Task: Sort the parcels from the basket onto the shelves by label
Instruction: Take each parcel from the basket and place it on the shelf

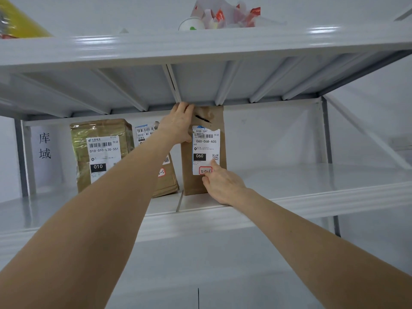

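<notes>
Brown paper parcel stands upright on the grey-white metal shelf, its top almost at the ribbed underside of the upper shelf. The left hand grips the parcel's top left corner, fingers curled over the top edge. The right hand is at the parcel's lower right corner. Its thumb lies on the white label, and the other fingers are curled low against the front. Cannot tell whether they clamp the parcel or only touch it. The label reads 060-06B-A05, with a red-bordered sticker just left of the right thumb.

Left of the left hand and partly behind its forearm, a second brown parcel leans on the same shelf. Further left is a tape-wrapped parcel marked 010, upright. Past that, a white paper sign with two printed characters is on the back panel.

To the right of the right hand the shelf board is glossy and reflective, running to a grey upright post. A seam in the board runs just below the left side of the parcel. Behind is a plain white wall.

Above both hands, on the upper shelf, sit a paper cup and a crumpled plastic bag with red print, touching. A yellow item is at the far left, cut off by the picture edge.
</notes>
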